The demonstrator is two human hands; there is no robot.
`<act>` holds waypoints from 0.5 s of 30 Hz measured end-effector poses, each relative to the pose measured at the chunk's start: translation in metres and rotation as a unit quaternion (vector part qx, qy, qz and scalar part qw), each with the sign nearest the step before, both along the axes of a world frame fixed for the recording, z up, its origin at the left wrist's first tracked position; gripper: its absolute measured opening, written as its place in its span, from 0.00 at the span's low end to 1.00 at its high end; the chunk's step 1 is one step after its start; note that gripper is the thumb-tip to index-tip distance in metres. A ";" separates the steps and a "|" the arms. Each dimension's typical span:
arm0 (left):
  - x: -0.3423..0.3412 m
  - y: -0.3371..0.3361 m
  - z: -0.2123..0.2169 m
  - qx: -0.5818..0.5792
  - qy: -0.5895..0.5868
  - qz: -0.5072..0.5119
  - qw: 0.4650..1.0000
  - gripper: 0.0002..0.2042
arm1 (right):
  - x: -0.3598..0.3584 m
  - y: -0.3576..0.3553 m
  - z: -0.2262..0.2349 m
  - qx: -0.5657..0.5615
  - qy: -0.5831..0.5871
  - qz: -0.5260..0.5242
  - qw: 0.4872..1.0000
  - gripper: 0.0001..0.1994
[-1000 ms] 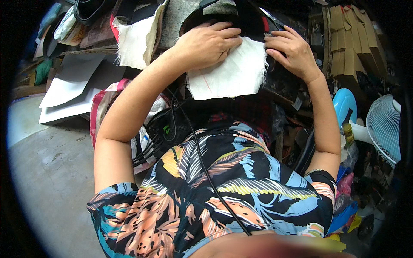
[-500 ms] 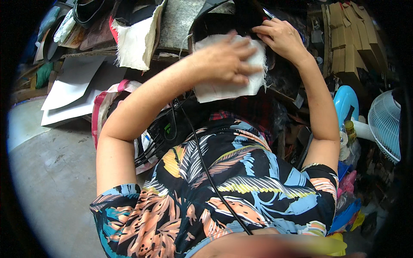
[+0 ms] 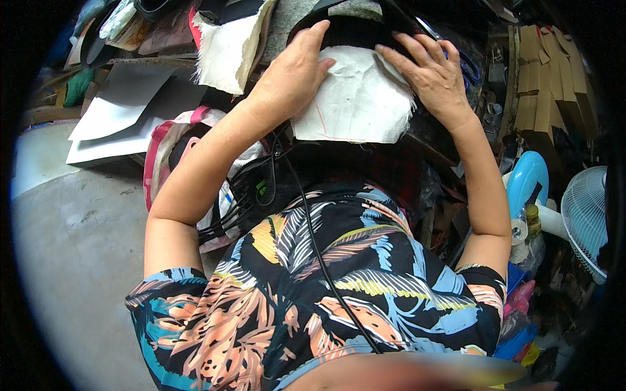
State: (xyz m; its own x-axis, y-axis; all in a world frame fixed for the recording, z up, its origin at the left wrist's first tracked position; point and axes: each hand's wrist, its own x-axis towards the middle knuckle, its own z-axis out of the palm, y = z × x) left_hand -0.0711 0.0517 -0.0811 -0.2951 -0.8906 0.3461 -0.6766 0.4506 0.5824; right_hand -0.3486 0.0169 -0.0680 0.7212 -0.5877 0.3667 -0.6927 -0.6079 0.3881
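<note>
1. The person's left hand (image 3: 297, 68) lies flat, fingers spread and pressing, on the left part of a white, frayed-edged square of woven cloth (image 3: 355, 104); it grasps nothing, only pins the cloth down.
2. The right hand (image 3: 430, 75) rests palm-down on the cloth's upper right corner, fingers stretched toward the top edge, likewise open and pressing rather than clenched.
3. The cloth sits over a dark curved form (image 3: 352, 29) on the cluttered bench directly in front of the person, with a faint red line drawn near its lower left corner.
4. Likely risk: the cloth hangs loose at its lower edge, so uneven pressure from the two hands could make it creep or wrinkle across the dark form.
5. The frayed edge could also shed threads or snag if dragged under the fingers.
6. A black cable (image 3: 313, 241) runs up the patterned shirt toward the bench; a wide arm movement might catch it.
7. As for containers, a pink-trimmed bag (image 3: 171, 146) stands open beside the left forearm; what it holds cannot be made out.
8. Stacked brown cardboard pieces (image 3: 544, 91) stand at the right, near a white fan (image 3: 590, 218).
</note>
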 end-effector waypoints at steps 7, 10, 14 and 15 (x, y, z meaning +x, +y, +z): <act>0.025 -0.008 -0.015 -0.097 -0.176 -0.135 0.970 0.22 | -0.007 0.000 0.001 0.061 0.059 -0.008 0.996 0.25; 0.034 -0.002 -0.016 -0.095 -0.191 -0.206 0.955 0.26 | -0.008 0.000 0.001 0.069 0.069 -0.021 0.995 0.24; 0.040 0.010 -0.006 -0.063 -0.237 -0.266 0.932 0.36 | -0.009 0.000 0.000 0.077 0.057 -0.022 0.995 0.24; 0.040 0.011 -0.003 -0.059 -0.249 -0.267 0.929 0.38 | -0.009 0.000 0.000 0.090 0.062 -0.029 0.994 0.24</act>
